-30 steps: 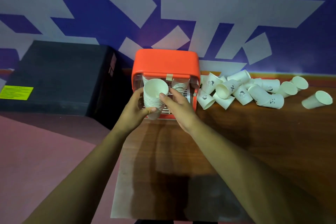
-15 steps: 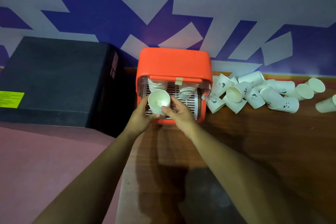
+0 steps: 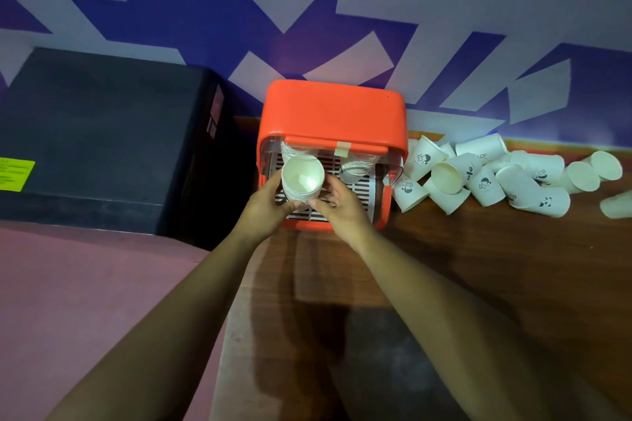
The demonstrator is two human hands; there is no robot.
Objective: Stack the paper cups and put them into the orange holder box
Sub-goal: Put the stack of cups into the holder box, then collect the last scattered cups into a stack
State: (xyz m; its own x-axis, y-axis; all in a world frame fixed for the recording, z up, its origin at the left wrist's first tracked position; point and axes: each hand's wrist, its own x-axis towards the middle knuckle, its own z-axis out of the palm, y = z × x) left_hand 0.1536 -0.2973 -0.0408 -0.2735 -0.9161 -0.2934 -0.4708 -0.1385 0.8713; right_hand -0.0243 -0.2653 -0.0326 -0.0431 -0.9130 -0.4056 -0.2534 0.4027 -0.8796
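An orange holder box (image 3: 333,113) stands at the table's back edge, its front open over a white slatted rack. Both my hands hold a stack of white paper cups (image 3: 302,179) in that opening, mouth toward me. My left hand (image 3: 265,210) grips the stack's left side and my right hand (image 3: 337,203) pinches its lower right. Two more cup stacks stand deeper inside, one behind the held stack (image 3: 290,150) and one on the right (image 3: 357,167). Several loose cups (image 3: 478,174) lie on their sides to the box's right.
A large black box (image 3: 102,140) with a yellow label stands left of the table. The brown wooden table (image 3: 478,267) stretches in front of and to the right of the holder. A blue and white patterned wall runs behind everything.
The stack has gone from the top edge of the opening down and into the box, over the rack. Both hands moved with it, and the view shifted left.
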